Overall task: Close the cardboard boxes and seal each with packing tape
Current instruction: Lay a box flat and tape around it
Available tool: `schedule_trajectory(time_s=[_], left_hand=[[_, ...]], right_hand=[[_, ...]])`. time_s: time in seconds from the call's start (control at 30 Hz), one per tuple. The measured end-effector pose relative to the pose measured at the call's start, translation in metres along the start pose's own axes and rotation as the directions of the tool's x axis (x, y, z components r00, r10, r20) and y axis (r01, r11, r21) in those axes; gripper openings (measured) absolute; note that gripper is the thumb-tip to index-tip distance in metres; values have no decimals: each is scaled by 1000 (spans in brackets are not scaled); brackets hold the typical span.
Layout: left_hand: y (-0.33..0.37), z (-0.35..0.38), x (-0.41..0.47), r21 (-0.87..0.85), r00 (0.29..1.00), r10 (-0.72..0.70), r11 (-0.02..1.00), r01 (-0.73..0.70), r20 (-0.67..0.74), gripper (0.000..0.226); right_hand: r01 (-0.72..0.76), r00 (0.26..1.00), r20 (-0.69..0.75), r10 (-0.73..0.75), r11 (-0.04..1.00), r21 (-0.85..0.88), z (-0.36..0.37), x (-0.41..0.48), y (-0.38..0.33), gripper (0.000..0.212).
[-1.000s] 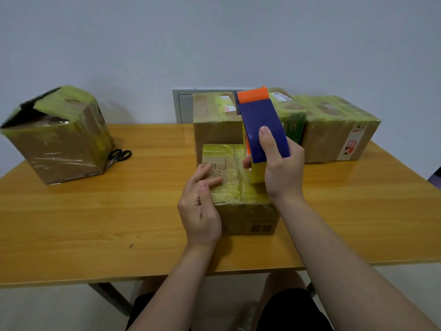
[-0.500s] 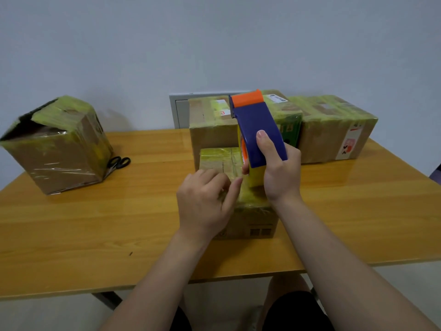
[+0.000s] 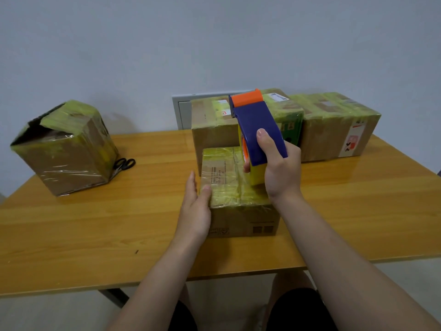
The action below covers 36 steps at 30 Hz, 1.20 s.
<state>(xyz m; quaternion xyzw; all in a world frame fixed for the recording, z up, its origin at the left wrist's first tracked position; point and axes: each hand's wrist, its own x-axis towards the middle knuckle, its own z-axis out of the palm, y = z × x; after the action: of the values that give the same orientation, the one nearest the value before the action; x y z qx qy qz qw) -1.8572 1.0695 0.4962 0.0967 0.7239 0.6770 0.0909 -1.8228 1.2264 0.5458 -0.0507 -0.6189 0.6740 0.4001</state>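
Since the earlier frame the left hand (image 3: 195, 209) has slid off the top of the small cardboard box (image 3: 235, 187) down to its left side. It now lies flat there, fingers straight and thumb pressing the top edge. The right hand (image 3: 280, 170) grips the blue and orange tape dispenser (image 3: 259, 130), whose yellow roll touches the box top just right of the left thumb. Beyond the 2 hands a row of taped boxes (image 3: 334, 130) stands at the far edge of the bench (image 3: 95, 223). Well left of the left hand sits 1 taped box (image 3: 64, 154) gaping at its top, with black scissors (image 3: 124, 163) just beside it.
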Motion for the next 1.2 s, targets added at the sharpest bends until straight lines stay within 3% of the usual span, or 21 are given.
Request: schedule_trajectory(time_s=[0.03, 0.1, 0.13, 0.2, 0.27, 0.4, 0.47, 0.57, 0.63, 0.77, 0.83, 0.93, 1.1, 1.2], left_hand=[[0, -4, -3, 235, 992, 120, 966, -109, -32, 63], [2, -5, -8, 541, 870, 492, 729, -419, 12, 68], [4, -2, -9, 565, 785, 610, 611, -555, 111, 63], [1, 4, -6, 541, 650, 689, 429, -723, 322, 47], [-2, 5, 0, 538, 591, 687, 336, -773, 422, 43], [13, 3, 8, 507, 609, 642, 371, -778, 465, 45], [21, 5, 7, 532, 599, 630, 327, -781, 494, 42], [12, 11, -2, 529, 511, 696, 219, -820, 504, 27], [3, 14, -8, 481, 485, 744, 250, -841, 461, 18], [9, 14, -2, 472, 549, 714, 338, -814, 435, 12], [11, 14, -3, 482, 543, 698, 314, -818, 467, 16], [7, 22, -8, 522, 486, 718, 198, -829, 499, 17], [19, 29, -6, 537, 526, 682, 227, -813, 508, 20], [19, 38, -6, 511, 530, 668, 252, -822, 523, 17]], right_hand=[[-1, 1000, -1, 1, 1000, 3, 0, 0, -1, 40], [-3, 1000, -8, 3, 1000, 1, -1, 0, 0, 42], [-3, 1000, -11, 3, 1000, -6, -1, 1, 1, 43], [-10, 1000, -13, 9, 1000, -19, -2, 1, 1, 44], [-29, 1000, -12, 29, 999, -13, -3, 1, 0, 43], [-37, 999, 13, 37, 999, 1, -4, 0, -2, 40], [-36, 999, 16, 36, 999, 3, -4, 0, -2, 40], [-49, 999, 4, 49, 998, 33, -5, 1, -3, 43], [-60, 998, 1, 60, 997, 50, -7, 1, -3, 44], [-65, 998, 12, 65, 997, 43, -7, 0, -4, 42], [-71, 997, 4, 71, 996, 59, -7, 0, -4, 43], [-76, 997, -22, 79, 992, 100, -8, -1, -6, 43], [-112, 989, -77, 128, 975, 191, -10, -1, -12, 38], [-98, 993, -53, 108, 982, 163, -10, -3, -15, 41]])
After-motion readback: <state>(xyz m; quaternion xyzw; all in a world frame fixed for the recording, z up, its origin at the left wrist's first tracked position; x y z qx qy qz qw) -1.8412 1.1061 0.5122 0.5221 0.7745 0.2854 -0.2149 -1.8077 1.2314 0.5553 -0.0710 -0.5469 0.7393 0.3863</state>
